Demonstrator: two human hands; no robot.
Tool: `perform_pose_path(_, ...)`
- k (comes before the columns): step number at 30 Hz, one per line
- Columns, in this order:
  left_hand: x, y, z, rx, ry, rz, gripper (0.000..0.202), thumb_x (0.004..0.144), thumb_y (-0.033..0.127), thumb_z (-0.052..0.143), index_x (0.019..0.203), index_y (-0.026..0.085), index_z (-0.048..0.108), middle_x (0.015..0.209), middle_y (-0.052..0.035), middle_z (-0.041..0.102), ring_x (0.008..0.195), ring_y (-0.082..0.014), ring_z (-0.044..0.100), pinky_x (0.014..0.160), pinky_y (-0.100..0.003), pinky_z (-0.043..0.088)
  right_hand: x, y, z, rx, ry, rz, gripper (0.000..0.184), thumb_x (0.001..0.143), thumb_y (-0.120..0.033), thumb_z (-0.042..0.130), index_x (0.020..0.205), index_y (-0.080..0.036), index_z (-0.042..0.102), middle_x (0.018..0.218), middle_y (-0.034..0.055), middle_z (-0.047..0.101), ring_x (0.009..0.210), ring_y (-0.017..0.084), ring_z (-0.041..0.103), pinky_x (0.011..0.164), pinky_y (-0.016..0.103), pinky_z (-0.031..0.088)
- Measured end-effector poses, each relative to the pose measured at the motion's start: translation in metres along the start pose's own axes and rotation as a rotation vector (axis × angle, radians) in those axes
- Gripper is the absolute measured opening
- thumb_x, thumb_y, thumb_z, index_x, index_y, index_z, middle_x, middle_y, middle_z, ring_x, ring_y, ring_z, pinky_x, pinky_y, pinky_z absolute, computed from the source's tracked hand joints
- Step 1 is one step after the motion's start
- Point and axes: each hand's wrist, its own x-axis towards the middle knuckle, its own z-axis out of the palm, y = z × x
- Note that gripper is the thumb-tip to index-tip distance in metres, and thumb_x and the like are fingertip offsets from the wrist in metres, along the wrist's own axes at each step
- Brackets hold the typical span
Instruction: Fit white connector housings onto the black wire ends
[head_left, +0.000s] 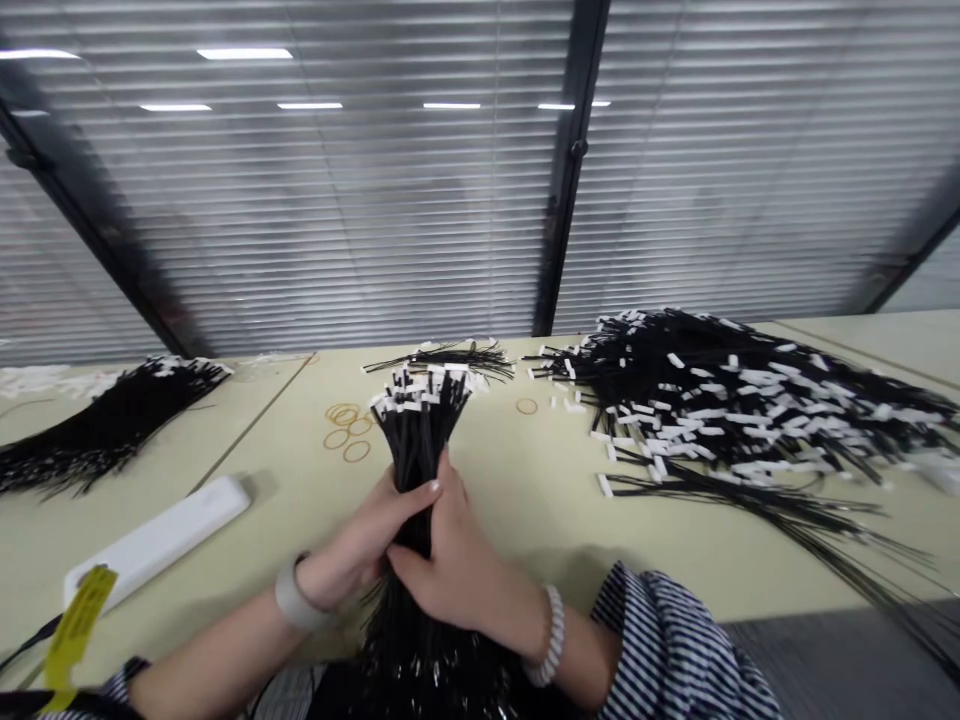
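A thick bundle of black cables (420,445) with white connectors at its top end stands upright in front of me. My left hand (386,525) is closed around it from the left, its thumb across the front. From the right, my right hand (450,560) wraps the same bundle a little lower, close to the left hand. The white connectors fan out above both hands. Below them the loose cable ends hang down towards the table's near edge, where dark material makes them hard to separate.
Several rubber bands (349,425) lie left of the bundle, one more rubber band (526,406) to its right. A large heap of connector cables (720,390) covers the right side. At left are another cable bundle (112,425) and a white power strip (157,535). Blinds (375,200) stand behind the table.
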Motion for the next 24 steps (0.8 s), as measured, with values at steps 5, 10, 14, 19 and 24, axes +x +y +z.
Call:
perform_pose_path(5,-0.015,0.011,-0.009,-0.011,0.141,0.025,0.039,0.073,0.037,0.063,0.108,0.02,0.061,0.12,-0.0053,0.06,0.12,-0.0266,0.046,0.102,-0.035,0.037,0.011,-0.025,0.006,-0.249,-0.033,-0.053,0.1,0.07,-0.034,0.051,0.138,0.006,-0.011,0.145,0.0282,0.006,0.136,0.033,0.001,0.109,0.054,-0.005)
perform_pose_path(10,-0.021,0.027,-0.028,-0.193,0.312,0.086,0.025,0.068,0.033,0.066,0.09,0.02,0.067,0.102,-0.0013,0.068,0.11,-0.0238,0.054,0.092,-0.027,0.046,0.038,-0.06,0.001,-0.312,-0.078,-0.107,0.092,0.069,-0.041,0.056,0.139,0.004,0.017,0.146,0.0249,-0.005,0.134,0.033,-0.014,0.108,0.054,-0.006)
perform_pose_path(14,-0.023,0.051,-0.066,-0.225,0.404,0.04,0.015,0.073,0.031,0.061,0.078,0.016,0.061,0.071,-0.0019,0.068,0.069,-0.017,0.063,0.064,-0.025,0.053,0.044,-0.08,-0.014,-0.283,-0.079,-0.213,0.094,0.075,-0.05,0.054,0.143,-0.006,0.006,0.145,0.0164,-0.023,0.132,0.036,-0.02,0.107,0.057,-0.001)
perform_pose_path(19,-0.024,0.11,-0.141,-0.115,0.468,0.103,0.014,0.077,0.024,0.052,0.068,0.015,0.047,0.05,0.0024,0.054,0.045,-0.0074,0.052,0.048,-0.017,0.047,0.024,-0.029,-0.035,-0.374,0.119,-0.08,0.085,0.082,-0.052,0.045,0.142,-0.024,-0.008,0.146,0.0068,-0.024,0.135,0.033,-0.011,0.106,0.058,0.016)
perform_pose_path(24,0.002,0.158,-0.217,0.182,0.495,0.03,0.013,0.075,0.022,0.057,0.073,0.011,0.05,0.051,0.0026,0.057,0.045,-0.0091,0.054,0.045,-0.019,0.048,-0.014,0.068,-0.031,-0.496,0.282,0.25,0.065,0.086,-0.04,0.039,0.141,-0.019,0.011,0.148,0.0142,-0.005,0.136,0.033,0.005,0.102,0.053,0.03)
